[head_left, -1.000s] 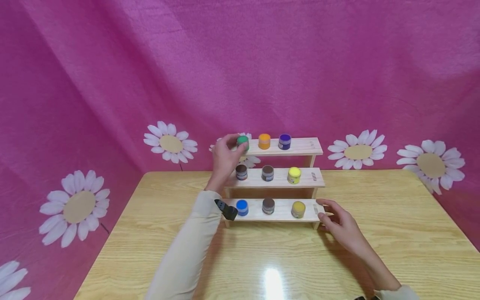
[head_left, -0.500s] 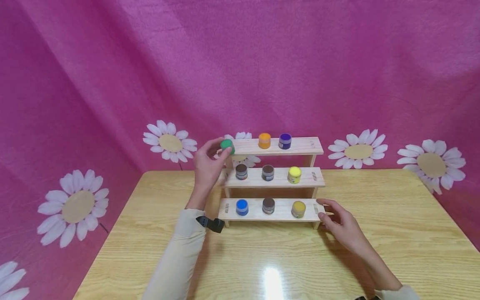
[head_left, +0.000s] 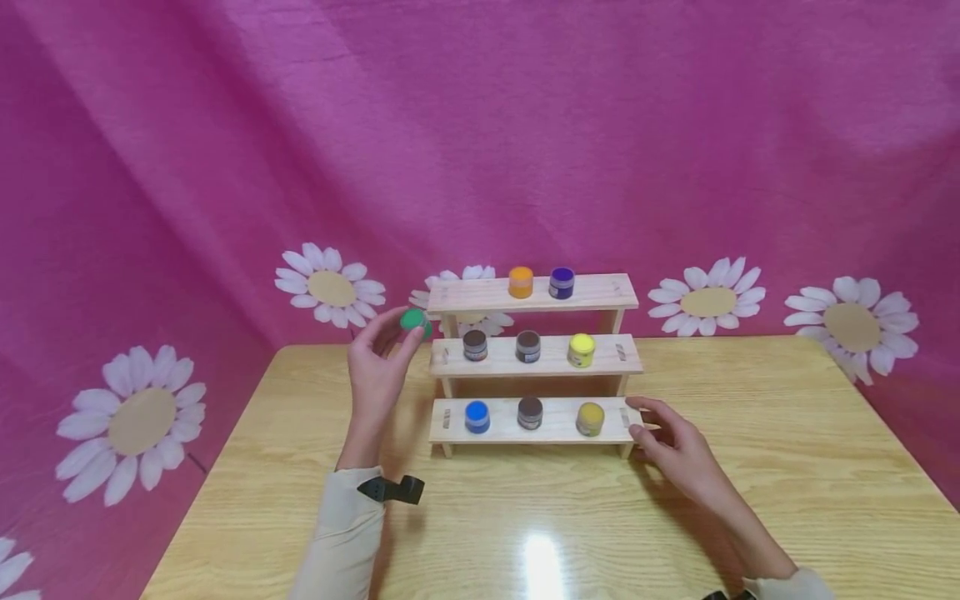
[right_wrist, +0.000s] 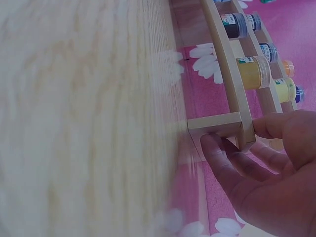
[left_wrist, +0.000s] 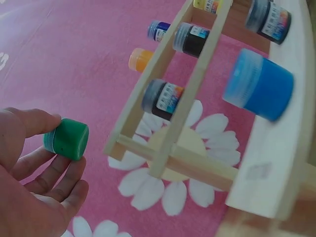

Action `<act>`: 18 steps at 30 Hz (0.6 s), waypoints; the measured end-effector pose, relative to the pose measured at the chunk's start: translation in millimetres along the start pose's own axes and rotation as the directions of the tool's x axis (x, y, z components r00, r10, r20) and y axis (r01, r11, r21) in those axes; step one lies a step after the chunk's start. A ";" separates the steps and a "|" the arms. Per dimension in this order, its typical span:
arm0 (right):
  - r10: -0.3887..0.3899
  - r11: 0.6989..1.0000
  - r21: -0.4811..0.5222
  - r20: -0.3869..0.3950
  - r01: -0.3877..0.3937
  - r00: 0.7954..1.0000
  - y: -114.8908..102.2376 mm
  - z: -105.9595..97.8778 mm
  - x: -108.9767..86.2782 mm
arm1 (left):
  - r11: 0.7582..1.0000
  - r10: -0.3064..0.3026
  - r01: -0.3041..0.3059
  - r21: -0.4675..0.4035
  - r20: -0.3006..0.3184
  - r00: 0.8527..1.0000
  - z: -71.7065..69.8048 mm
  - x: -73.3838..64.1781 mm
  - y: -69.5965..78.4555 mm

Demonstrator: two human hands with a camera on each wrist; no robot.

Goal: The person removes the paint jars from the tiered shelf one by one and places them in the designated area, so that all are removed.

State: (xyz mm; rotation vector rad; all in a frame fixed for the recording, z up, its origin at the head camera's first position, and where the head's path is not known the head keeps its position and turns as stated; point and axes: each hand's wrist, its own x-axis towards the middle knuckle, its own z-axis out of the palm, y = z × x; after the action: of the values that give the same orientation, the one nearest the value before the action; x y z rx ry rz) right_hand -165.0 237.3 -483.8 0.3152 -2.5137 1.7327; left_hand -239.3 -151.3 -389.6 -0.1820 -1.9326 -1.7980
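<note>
A small green paint jar (head_left: 415, 322) is pinched between the thumb and fingers of my left hand (head_left: 377, 367), held in the air left of a three-step wooden display rack (head_left: 495, 429). The left wrist view shows the green jar (left_wrist: 70, 139) apart from the rack. My right hand (head_left: 684, 450) grips the right end of the bottom step; in the right wrist view the thumb and fingers lie about the step's end and leg. An orange jar (head_left: 521, 283) and a purple jar (head_left: 562, 283) stand on the top step.
Two dark jars (head_left: 528, 347) and a bright yellow jar (head_left: 581, 351) stand on the middle step. The bottom step bears a blue jar (head_left: 477, 417), a dark jar (head_left: 529, 414) and a dull yellow jar (head_left: 590, 419). Behind the wooden table (head_left: 480, 517) hangs a pink flowered cloth (head_left: 480, 150).
My left hand has lifted the green jar off the left end of the top step and carried it left and nearer. The right hand stays at the rack's end.
</note>
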 end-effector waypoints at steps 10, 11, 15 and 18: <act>-0.005 1.000 0.026 -0.012 0.006 1.000 0.9 1.0 -2.3 | 0.991 -0.135 0.134 -0.014 -0.045 0.990 -13.6 -19.4 -21.8; -0.007 1.000 0.026 -0.014 0.008 1.000 0.6 1.2 -2.1 | 0.990 -0.138 0.137 -0.022 -0.050 0.989 -14.6 -19.6 -24.2; -0.014 1.000 0.014 -0.016 0.014 1.000 -0.2 1.1 -1.4 | 0.988 -0.151 0.149 -0.043 -0.059 0.987 -17.8 -18.8 -33.0; -0.013 1.000 -0.002 -0.010 0.013 1.000 -0.6 0.3 -1.0 | 0.984 -0.173 0.170 -0.049 -0.056 0.983 -20.3 -20.2 -38.8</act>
State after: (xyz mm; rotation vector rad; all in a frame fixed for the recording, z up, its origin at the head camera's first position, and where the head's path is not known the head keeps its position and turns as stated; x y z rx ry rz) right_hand -163.8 236.9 -483.6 0.3203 -2.5003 1.7232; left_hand -232.6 -171.1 -433.1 0.0247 -1.9185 -1.9339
